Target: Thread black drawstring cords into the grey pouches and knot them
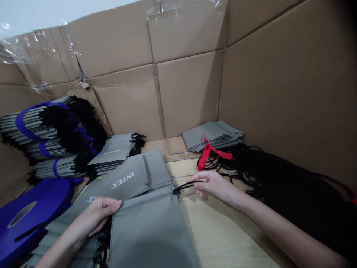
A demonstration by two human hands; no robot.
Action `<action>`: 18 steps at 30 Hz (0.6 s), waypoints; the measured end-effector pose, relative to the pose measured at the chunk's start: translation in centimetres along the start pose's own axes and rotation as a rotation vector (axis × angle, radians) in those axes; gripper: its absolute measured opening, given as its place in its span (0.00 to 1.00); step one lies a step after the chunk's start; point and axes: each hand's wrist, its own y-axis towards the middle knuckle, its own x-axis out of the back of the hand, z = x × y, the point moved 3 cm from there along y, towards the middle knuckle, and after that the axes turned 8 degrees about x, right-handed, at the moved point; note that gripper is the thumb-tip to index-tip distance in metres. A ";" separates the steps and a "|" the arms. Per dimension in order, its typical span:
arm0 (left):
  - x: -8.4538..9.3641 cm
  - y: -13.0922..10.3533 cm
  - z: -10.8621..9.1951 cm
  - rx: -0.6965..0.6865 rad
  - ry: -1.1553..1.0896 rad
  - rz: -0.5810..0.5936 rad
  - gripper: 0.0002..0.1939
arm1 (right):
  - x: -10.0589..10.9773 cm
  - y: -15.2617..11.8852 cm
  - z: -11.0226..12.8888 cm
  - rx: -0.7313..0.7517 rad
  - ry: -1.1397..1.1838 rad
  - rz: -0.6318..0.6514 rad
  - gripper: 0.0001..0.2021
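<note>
A grey drawstring pouch lies in front of me with its hem edge facing away. My left hand pinches its upper left corner between thumb and fingers. From the pouch's upper right corner a black cord runs to my right hand, which has the cord's looped end pinched in its fingertips. Just beyond lie more grey pouches, some printed INTEX in white, partly under the one I hold. Whether cord runs through the whole hem is hidden.
Bundles of pouches tied with blue strap are stacked at left, above a blue strap roll. A small pouch pile stands behind. At right are grey pouches, red ribbon and black cords. Cardboard walls enclose the table.
</note>
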 end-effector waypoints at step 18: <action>0.8 -0.9 -0.6 -0.013 -0.202 0.068 0.20 | -0.1 0.0 -0.4 -0.054 -0.019 -0.062 0.19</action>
